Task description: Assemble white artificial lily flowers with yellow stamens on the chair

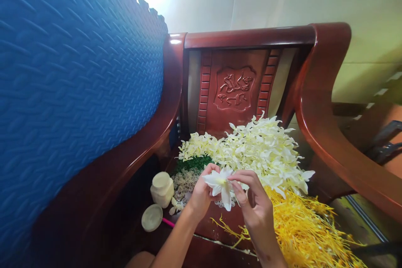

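Observation:
Over the chair seat, my left hand [204, 192] holds a white artificial flower [222, 183] by its petals, the pale yellow centre facing up. My right hand [256, 201] is closed in a pinch right at the flower's centre. Something thin shows at those fingertips, too small to name. Behind both hands lies a big heap of white artificial flowers [264, 150]. Beside my right forearm spreads a pile of yellow thin-stemmed sprigs [301, 226], with a few loose strands [230, 230] near the seat's front.
To the left stand a white jar [162, 189] and a round lid [152, 217] beside a pink stick [168, 222]. Small pale rings [186, 182] and green pieces [194, 163] lie behind. Carved wooden armrests [320, 125] flank the seat; a blue foam mat [78, 71] stands left.

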A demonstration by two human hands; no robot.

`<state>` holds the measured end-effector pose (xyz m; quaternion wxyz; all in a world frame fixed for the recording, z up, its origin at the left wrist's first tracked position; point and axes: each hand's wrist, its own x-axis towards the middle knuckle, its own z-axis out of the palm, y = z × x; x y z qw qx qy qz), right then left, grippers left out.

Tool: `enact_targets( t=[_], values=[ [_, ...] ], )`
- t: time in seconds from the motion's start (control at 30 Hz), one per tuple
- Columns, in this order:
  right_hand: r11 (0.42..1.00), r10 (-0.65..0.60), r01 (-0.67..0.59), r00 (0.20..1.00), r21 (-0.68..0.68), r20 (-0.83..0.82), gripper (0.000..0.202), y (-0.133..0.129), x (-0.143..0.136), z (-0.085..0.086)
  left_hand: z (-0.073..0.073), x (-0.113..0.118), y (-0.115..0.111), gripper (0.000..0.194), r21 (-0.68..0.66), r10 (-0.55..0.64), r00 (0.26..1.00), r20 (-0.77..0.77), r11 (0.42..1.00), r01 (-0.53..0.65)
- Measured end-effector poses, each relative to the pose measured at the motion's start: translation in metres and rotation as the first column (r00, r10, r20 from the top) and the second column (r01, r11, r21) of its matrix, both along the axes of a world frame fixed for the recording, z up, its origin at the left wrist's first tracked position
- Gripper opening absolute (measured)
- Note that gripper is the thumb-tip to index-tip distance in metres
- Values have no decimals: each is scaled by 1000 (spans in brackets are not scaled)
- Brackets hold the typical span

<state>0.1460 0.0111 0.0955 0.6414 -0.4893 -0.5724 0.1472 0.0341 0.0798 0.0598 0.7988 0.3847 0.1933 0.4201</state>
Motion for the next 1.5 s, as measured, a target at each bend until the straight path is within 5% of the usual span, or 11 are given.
enact_targets(
  t=[0.23,0.67,0.9,1.03,1.2,1.3,1.37,1.5],
  values=[
    [1000,-26,26,998,6,54,4,11,6,-16,2,2,0,29,-5,31,999,-13,1000,-31],
    [976,-22,-25,978,-217,-209,20,28,20,-35,-13,9,2,36,220,126,986,-106,970,-100],
    [968,-121,87,983,-236,-136,23,30,26,-36,-11,2,9,31,365,89,908,-409,928,74],
    [960,-119,86,987,-268,-110,25,38,28,-36,-1,-8,12,30,416,76,887,-455,899,137],
    [911,-121,72,988,-405,-97,33,57,31,-48,6,-21,24,27,367,225,885,-406,928,-68],
    [819,61,97,966,-566,253,28,62,26,-66,4,-32,33,31,349,361,849,-387,909,-228],
    [771,277,100,837,-629,472,20,62,18,-80,2,-38,39,33,334,402,827,-392,900,-280],
    [743,516,27,613,-669,598,37,57,-7,-104,-4,-42,44,33,265,440,816,-376,894,-360]
  ],
)
